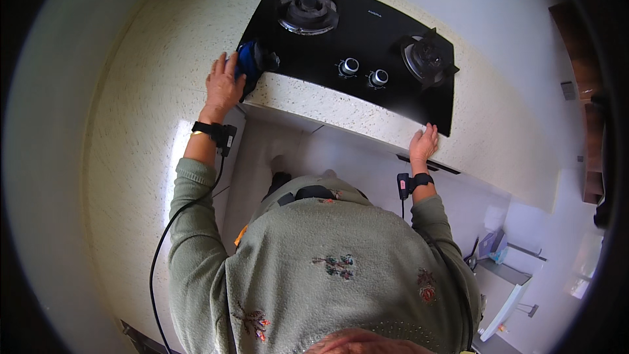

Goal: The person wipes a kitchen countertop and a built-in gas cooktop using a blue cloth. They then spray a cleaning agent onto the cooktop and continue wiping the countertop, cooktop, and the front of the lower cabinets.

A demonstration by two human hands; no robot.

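Observation:
My left hand [224, 83] rests at the left front corner of a black glass gas hob [324, 44], its fingers spread on the speckled stone worktop [162, 59]. Against its thumb side lies a crumpled blue and dark cloth [250, 64], which overlaps the hob's edge and hangs over the worktop's front. The cloth does not look gripped. Further right, my right hand [423, 145] lies over the front edge of the worktop, fingertips by the hob's lower right part, holding nothing that I can see. Both wrists wear black straps with small cabled devices.
The hob has a left burner [308, 7], a right burner [426, 59] and two silver knobs [350, 66]. Below the worktop are pale cabinet fronts with a dark handle [442, 166]. A black cable [155, 265] loops beside my left arm. A shelf [506, 275] with items stands lower right.

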